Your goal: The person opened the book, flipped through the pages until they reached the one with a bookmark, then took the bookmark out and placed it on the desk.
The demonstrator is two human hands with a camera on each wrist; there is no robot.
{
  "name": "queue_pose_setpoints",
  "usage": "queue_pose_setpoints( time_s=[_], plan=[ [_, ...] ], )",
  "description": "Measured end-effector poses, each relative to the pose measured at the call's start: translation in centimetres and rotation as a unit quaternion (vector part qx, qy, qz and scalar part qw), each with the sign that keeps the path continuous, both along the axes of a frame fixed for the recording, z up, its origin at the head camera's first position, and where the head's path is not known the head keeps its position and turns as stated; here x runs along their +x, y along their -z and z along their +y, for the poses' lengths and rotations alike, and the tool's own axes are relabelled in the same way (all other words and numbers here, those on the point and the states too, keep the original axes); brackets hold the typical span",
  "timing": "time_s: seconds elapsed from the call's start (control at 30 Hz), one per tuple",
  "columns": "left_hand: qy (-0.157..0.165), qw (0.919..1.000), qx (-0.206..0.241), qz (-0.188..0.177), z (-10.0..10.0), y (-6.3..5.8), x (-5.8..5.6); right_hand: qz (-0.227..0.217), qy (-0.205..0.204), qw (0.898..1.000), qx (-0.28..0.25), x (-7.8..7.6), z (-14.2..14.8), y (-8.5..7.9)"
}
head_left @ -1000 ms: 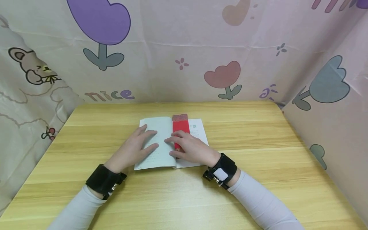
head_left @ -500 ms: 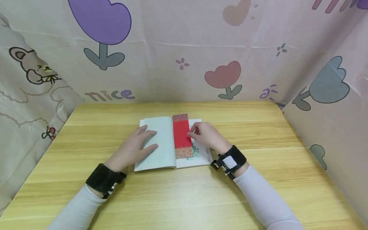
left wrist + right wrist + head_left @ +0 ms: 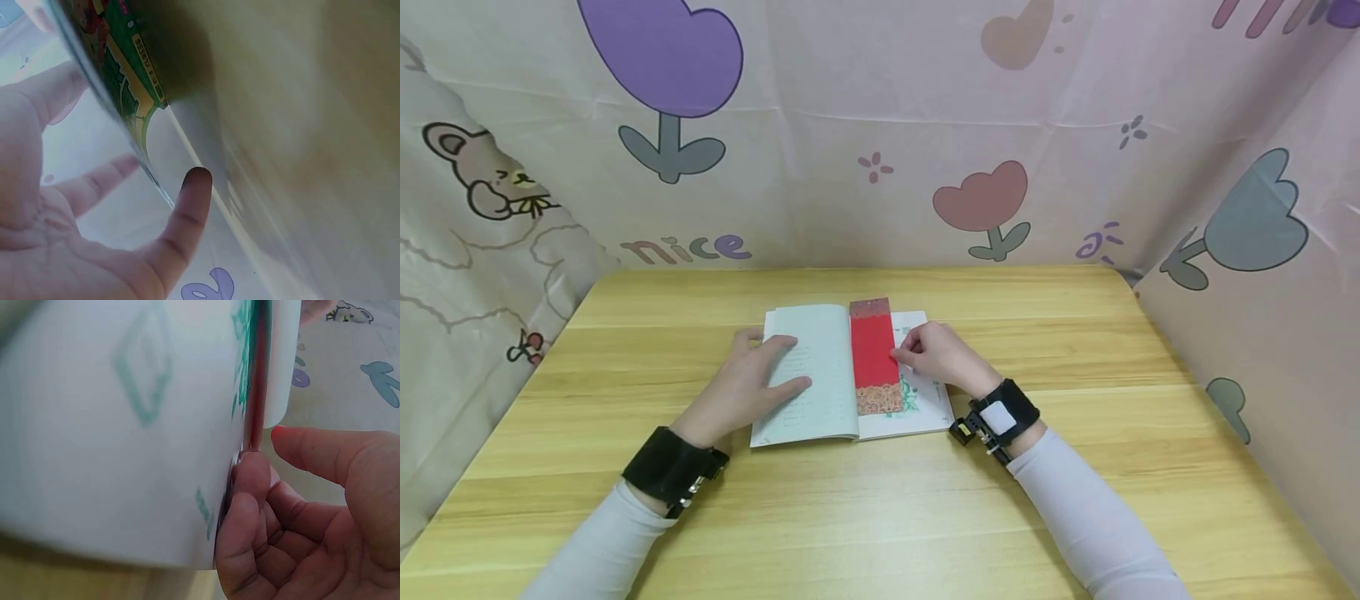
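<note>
In the head view an open book [image 3: 812, 375] lies on the table, its left page nearly plain and its right page printed in green. Along the inner side of the right page lies a red bookmark [image 3: 874, 350] with patterned ends. My left hand [image 3: 741, 387] has its thumb and forefinger spread on the left page, while another finger reaches past the left edge. From the left wrist, the colourful green cover [image 3: 134, 69] shows, with fingers on both sides of its edge. My right hand [image 3: 947, 358] pinches the bookmark's right edge between curled fingers and thumb; the exact contact is partly hidden.
The wooden table [image 3: 880, 517] runs around the book on all sides. A printed cloth [image 3: 820, 183] with flowers hangs behind the table's back edge and along both sides.
My right hand moved rightward off the middle of the book to the bookmark's right edge, uncovering it. A left-hand finger slid from the page past the book's left edge. The book stayed put.
</note>
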State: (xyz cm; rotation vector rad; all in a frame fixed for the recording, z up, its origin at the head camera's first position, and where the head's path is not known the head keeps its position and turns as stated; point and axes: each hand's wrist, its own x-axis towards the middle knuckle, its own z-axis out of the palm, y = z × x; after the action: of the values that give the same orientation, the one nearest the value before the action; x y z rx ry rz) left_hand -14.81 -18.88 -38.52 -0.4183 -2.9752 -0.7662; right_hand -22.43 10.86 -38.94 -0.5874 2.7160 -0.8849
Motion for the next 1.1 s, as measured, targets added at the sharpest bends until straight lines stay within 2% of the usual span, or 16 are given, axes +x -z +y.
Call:
queue_pose_setpoints(
  time_s=[0.1,0.4,0.67,1.1],
  plan=[
    [-0.015,0.9998,0.006,-0.014,-0.03,-0.12,0.02,-0.006,-0.004,1.000,-0.005,0.05,-0.04,0.07],
    [-0.028,0.9987,0.005,-0.043,-0.32,-0.25,-0.02,-0.013,0.004,1.000,-0.009,0.23,-0.29,0.18],
    [-0.027,0.9986,0.006,-0.046,-0.39,-0.20,-0.02,-0.003,0.003,1.000,-0.003,0.17,-0.46,0.36],
    [-0.016,0.9986,0.012,-0.049,-0.65,-0.16,-0.22,-0.031,0.002,0.999,-0.019,-0.20,0.17,0.31]
  ],
)
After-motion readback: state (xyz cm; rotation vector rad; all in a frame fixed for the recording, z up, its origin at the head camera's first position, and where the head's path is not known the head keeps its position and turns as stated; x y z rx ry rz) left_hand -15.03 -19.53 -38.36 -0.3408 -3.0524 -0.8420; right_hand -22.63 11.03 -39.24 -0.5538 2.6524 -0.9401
